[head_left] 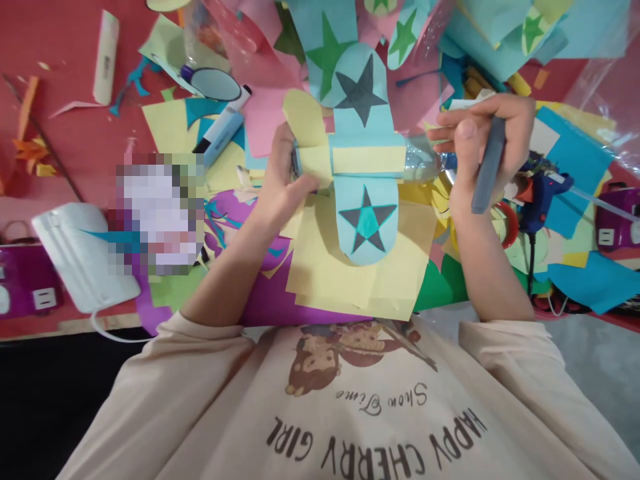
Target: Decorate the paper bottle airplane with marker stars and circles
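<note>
My left hand (283,180) is closed on the left end of a clear plastic bottle (419,160) lying sideways, pinching a yellow paper strip (369,160) wrapped across it. Light blue paper wings with dark stars (367,217) are fixed on the bottle, one pointing toward me and one away. My right hand (480,143) is closed around a grey stick-shaped tool (487,167), held upright beside the bottle's right end.
Yellow paper sheets (350,280) lie under the bottle on a red table (75,133) littered with coloured paper scraps. A blue glue gun (543,193) lies at right, markers (223,127) at upper left, and a white face mask (80,257) at left.
</note>
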